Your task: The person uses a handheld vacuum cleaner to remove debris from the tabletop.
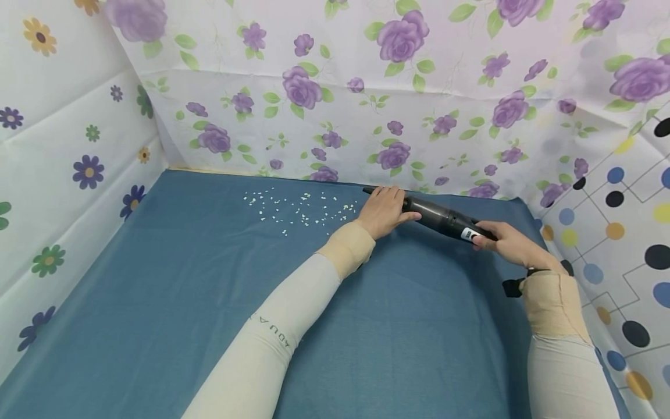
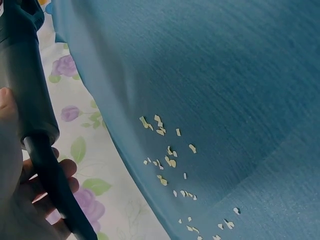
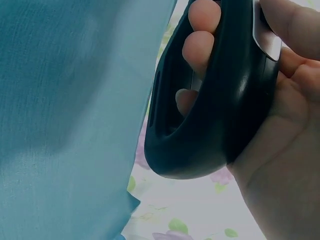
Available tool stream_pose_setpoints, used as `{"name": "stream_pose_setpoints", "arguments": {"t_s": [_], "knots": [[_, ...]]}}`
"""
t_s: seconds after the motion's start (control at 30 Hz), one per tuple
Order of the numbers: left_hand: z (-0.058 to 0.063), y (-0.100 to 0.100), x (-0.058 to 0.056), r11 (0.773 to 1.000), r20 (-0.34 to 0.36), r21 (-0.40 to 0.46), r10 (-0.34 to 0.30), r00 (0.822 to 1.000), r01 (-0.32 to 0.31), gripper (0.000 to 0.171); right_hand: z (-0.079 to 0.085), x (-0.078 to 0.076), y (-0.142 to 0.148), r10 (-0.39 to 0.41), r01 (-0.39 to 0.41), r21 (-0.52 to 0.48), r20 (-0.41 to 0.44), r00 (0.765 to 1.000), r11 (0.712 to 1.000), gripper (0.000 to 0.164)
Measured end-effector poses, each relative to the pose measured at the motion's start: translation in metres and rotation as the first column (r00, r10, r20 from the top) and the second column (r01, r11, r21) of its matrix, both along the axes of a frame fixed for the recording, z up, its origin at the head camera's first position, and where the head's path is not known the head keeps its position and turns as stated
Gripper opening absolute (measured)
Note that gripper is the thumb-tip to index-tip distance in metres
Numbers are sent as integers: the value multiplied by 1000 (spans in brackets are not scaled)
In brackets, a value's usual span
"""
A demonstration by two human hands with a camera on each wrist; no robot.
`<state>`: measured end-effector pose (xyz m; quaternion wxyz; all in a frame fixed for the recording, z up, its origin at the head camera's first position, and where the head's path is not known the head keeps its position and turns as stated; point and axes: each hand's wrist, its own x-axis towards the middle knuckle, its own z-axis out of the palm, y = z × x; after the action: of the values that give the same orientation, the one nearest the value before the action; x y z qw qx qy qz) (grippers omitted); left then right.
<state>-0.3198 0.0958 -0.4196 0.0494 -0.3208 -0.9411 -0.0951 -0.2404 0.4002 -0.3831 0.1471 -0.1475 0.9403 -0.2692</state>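
Note:
A black handheld vacuum cleaner (image 1: pixel 431 215) is held over the far right of the blue cloth. My right hand (image 1: pixel 515 243) grips its rear loop handle (image 3: pixel 240 100), with fingertips showing through the loop in the right wrist view. Farther forward, my left hand (image 1: pixel 381 212) holds the narrow nozzle (image 2: pixel 50 175); its fingers lie behind the nozzle and the thumb is near the body. The nozzle tip (image 1: pixel 369 190) pokes out past the left hand. Many small pale scraps (image 2: pixel 170 162) lie scattered on the cloth, left of the nozzle.
The blue cloth (image 1: pixel 220 308) covers the table. Behind it hangs a white sheet (image 1: pixel 356 134) with purple flowers. A flowered sheet (image 1: pixel 57 221) bounds the left side, and a dotted sheet (image 1: pixel 628 244) the right.

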Motion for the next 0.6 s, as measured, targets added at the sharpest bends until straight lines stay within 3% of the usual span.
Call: {"name": "stream_pose_setpoints", "arguments": {"t_s": [0.6], "knots": [[-4,-4,-3,999,46,34,5,999,-7,72,7,0,-6,36,-37,4,45,998,999,32]]}}
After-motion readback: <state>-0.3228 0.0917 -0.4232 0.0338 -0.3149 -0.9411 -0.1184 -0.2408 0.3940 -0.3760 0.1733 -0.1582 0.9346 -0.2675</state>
